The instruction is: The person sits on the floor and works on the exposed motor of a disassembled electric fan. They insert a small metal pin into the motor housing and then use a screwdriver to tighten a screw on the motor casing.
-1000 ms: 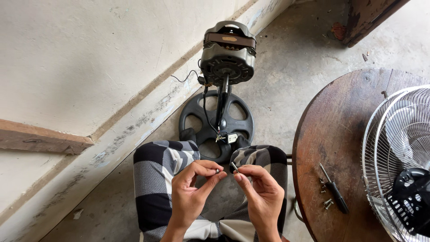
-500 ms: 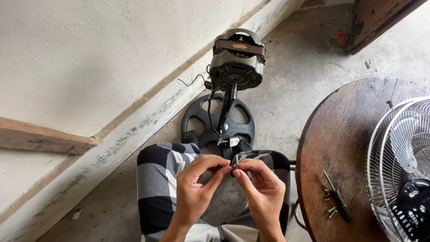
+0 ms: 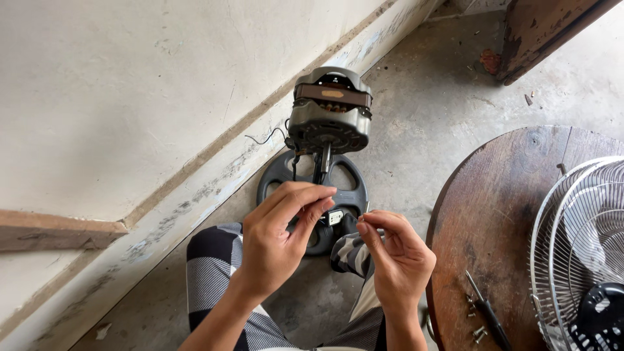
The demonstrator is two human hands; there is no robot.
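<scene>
Fan motor, bare of its casing with copper windings showing under a brown band, stood on a short black stem above the round black spoked base on the concrete floor, close to the foot of the pale wall. Thin dark wires hung from the motor's underside toward the base. Nearer the camera, the left hand was raised in front of the base, its thumb and forefinger pressed together at the tips as if pinching something very fine; what lay between them was too small to tell. The right hand was just beside it, a small gap between the two, with its thumb and forefinger likewise pinched together and the other fingers curled loosely; whether it held a wire end could not be made out. Below the hands showed the person's knees in black-and-grey striped cloth. To the right stood a round wooden table, dark and worn, bearing a screwdriver with a few loose screws beside it, and the white wire fan guard with its black hub at the table's far right edge.
</scene>
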